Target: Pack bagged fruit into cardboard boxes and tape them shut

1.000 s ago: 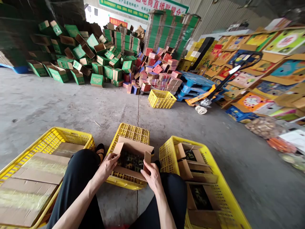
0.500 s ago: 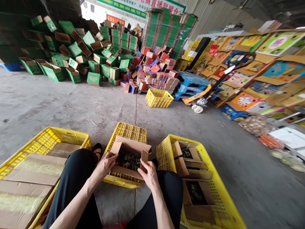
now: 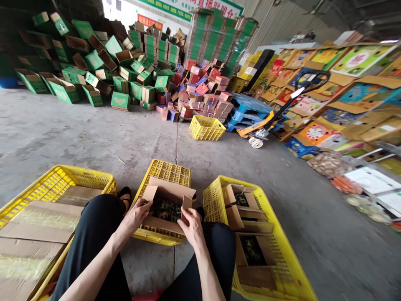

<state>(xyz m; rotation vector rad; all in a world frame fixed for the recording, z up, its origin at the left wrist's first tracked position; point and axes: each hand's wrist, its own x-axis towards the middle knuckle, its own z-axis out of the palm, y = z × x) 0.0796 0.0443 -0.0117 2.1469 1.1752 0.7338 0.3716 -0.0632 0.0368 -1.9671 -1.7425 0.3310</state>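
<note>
An open cardboard box [image 3: 171, 189] with dark, mottled contents [image 3: 166, 209] rests on a yellow plastic crate [image 3: 169, 169] between my knees; the kind of contents is too unclear to name. At the box's left end, my left hand [image 3: 138, 212] has its fingers closed on the raised left flap [image 3: 150, 194]. My right hand [image 3: 192, 223] pinches the right flap [image 3: 187, 202] between thumb and fingers. The front flap lies folded outward toward me.
To my left, a yellow crate [image 3: 84, 175] holds taped cardboard boxes [image 3: 40, 221]. Another yellow crate [image 3: 282, 238] on my right holds open boxes [image 3: 252, 251] with dark contents. Farther off are a yellow crate [image 3: 206, 128], a pallet jack [image 3: 260, 133] and heaped green boxes [image 3: 120, 101].
The whole view has shifted slightly, with the scene sliding left. Both hands keep their hold on the two end flaps, and the box looks the same.
</note>
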